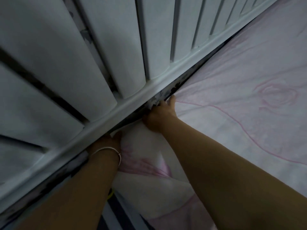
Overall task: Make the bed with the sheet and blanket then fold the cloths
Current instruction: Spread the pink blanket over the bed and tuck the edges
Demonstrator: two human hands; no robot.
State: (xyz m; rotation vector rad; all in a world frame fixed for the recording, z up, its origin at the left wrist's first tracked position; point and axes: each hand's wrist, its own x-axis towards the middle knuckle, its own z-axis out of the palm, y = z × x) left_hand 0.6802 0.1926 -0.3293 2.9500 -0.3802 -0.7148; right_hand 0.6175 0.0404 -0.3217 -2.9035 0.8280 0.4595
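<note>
Where white padded headboard (93, 52) meets mattress, soft pink-swirled sheet (232, 100) spread right, right hand (160, 116) and bangled left hand (110, 141) at the gap, fingers hidden, grip unclear.

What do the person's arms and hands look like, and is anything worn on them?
Both forearms are bare; no sleeves show in the view. The left hand has a thin, silver-coloured bangle around its wrist. The right hand and its wrist carry nothing visible: no watch, glove or band. Rings cannot be told, since the fingers are mostly hidden in the dim gap.
</note>
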